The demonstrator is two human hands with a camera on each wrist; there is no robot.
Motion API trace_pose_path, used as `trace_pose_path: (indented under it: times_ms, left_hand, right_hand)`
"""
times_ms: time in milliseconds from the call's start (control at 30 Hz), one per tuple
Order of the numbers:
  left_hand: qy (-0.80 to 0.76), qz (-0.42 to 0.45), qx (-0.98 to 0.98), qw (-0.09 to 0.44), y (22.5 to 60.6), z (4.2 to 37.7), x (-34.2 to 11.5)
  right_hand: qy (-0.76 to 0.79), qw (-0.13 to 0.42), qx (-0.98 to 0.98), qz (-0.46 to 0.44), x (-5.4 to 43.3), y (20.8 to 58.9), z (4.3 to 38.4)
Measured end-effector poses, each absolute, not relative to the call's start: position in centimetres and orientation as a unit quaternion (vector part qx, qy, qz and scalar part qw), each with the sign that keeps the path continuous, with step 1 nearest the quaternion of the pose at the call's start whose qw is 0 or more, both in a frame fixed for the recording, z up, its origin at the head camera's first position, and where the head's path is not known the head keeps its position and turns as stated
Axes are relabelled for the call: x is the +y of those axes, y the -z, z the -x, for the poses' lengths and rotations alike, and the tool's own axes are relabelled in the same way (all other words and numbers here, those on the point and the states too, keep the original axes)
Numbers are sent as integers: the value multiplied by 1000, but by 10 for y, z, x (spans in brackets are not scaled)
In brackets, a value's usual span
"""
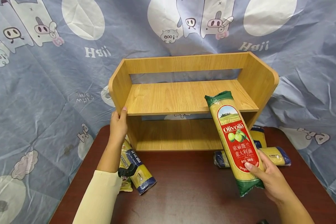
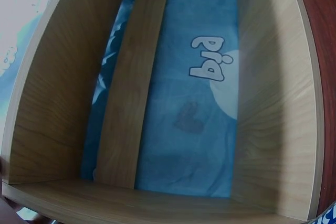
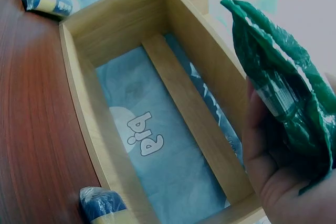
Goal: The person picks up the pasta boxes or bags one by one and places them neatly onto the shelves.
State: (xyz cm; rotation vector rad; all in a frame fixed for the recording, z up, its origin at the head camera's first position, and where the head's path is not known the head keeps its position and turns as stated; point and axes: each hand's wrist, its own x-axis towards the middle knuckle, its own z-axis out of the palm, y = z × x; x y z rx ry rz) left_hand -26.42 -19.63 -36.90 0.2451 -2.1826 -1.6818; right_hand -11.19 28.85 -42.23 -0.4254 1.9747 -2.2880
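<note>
Cream sleeve (image 1: 98, 199): nearest the head camera, on the left arm, with a black band (image 1: 128, 170) at the wrist.
Left hand (image 1: 119, 126): grasping the wooden shelf (image 1: 190, 99) by the front of its left side, thumb at the edge near the upper board; the left wrist view catches only a sliver of this hand.
Right hand (image 1: 271, 177): gripping the Olivoilà pasta pack (image 1: 238, 140) near its lower end, thumb across the label side.
Olivoilà label: turned to the head camera, the pack raised before the shelf's right half, its top leaning left; its green upper end overlaps the upper board in view, but whether they touch I cannot tell.
Left-side packs: a blue-and-yellow spaghetti pack (image 1: 140, 169) lies on the dark red table (image 1: 170, 202), with a yellow pack (image 1: 126, 186) partly hidden beside it.
Right-side packs: a yellow-and-blue pack (image 1: 275, 155) lies beyond the held one, another pack (image 1: 258, 137) just behind it by the shelf.
Shelf step: probably putting pasta on a board, left hand steadying, placing not yet done.
Pack's next move: seems to call for choosing a board, levelling the pack, clearing that board's front edge and keeping the left hold until the pack is let go.
</note>
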Motion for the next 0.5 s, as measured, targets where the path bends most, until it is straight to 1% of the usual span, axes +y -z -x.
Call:
trace_pose_path:
  times_ms: [300,500]
  left_hand:
    - [604,-87,-770,184,368,266,-195]
    - [606,-86,-767,194,367,266,-195]
  right_hand:
    - [761,39,635,126,285,418,121]
    - [771,29,623,126,281,411,126]
